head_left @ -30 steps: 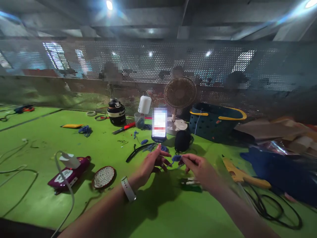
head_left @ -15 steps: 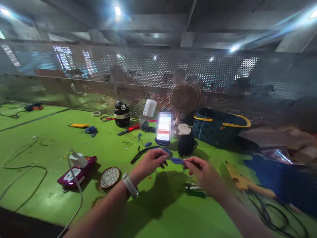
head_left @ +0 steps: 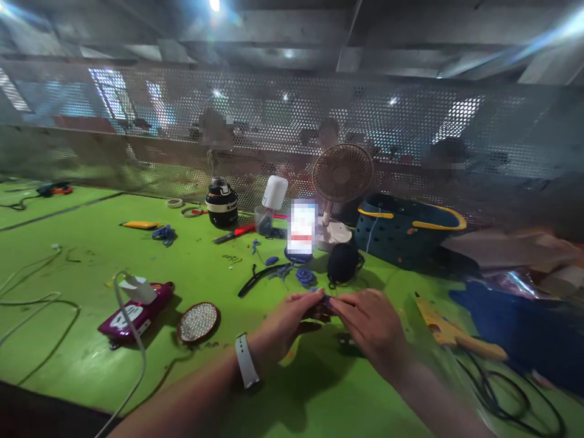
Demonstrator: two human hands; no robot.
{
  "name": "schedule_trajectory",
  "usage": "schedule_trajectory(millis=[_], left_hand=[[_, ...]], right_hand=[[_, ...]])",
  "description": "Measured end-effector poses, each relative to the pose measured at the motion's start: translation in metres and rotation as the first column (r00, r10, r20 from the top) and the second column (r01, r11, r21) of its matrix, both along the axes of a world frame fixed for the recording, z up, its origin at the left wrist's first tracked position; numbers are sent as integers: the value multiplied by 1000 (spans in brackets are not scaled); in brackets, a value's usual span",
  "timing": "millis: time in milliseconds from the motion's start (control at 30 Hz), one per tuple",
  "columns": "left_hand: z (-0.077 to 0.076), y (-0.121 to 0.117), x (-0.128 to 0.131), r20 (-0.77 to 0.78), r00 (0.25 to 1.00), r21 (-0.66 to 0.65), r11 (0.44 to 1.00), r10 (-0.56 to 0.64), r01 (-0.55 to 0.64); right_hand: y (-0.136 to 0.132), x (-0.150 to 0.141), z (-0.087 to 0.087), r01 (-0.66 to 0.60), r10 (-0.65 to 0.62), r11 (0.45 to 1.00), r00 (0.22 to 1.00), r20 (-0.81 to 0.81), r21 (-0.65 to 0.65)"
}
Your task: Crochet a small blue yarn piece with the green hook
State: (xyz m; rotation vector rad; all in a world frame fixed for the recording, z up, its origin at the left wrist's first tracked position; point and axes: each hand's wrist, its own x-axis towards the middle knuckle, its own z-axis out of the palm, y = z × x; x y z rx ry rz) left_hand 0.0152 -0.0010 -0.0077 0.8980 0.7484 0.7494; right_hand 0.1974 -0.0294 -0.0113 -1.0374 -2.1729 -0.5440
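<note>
Both of my hands meet above the green table, pinching a small blue crocheted piece (head_left: 325, 300). My left hand (head_left: 292, 316), with a watch on the wrist, closes on its left end. From the right, the fingers of my right hand (head_left: 371, 319) press on it and hide most of it. Just beyond lies a blue crocheted flower-like piece (head_left: 305, 277), with a dark yarn ball (head_left: 343, 266) to its right. A small blue leaf-like piece (head_left: 272, 260) rests farther left. Behind them a lit phone (head_left: 301, 228) stands upright. Beneath my right hand is a dark object, mostly hidden.
A yellow glue gun (head_left: 449, 334) with a black cord lies right, near a dark basket (head_left: 401, 237). A fan (head_left: 342, 176), a black jar (head_left: 221, 204) and a red-handled knife (head_left: 235, 232) are at the back. Left are a purple power bank (head_left: 137, 313) and a round studded disc (head_left: 198, 322).
My hands have come together on the blue piece, which my right hand held out before. My left hand moved right and down, uncovering the flower-like piece. The view tilted slightly down.
</note>
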Motion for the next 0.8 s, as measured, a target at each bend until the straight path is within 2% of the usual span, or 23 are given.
schedule_trajectory(millis=[167, 300, 467, 633, 733, 800], left_hand=[[-6, 5, 0, 73, 986, -105, 984, 150, -142], [-8, 6, 1, 116, 970, -76, 976, 212, -205], [-7, 5, 1, 64, 959, 50, 959, 275, -278], [-6, 6, 0, 33, 955, 22, 955, 295, -296], [-7, 8, -1, 59, 946, 19, 947, 320, -322], [-7, 9, -2, 75, 939, 21, 941, 336, -338]], right_hand=[[2, 9, -3, -6, 5, 1000, 998, 60, 18], [5, 11, -5, 36, -35, 999, 999, 28, -38], [4, 8, -3, 30, -36, 978, 999, -26, -207], [0, 6, 9, 13, -22, 958, 999, -27, -287], [-1, 21, 22, 83, -91, 941, 996, -10, -327], [1, 37, 28, 196, -212, 895, 977, 4, -401]])
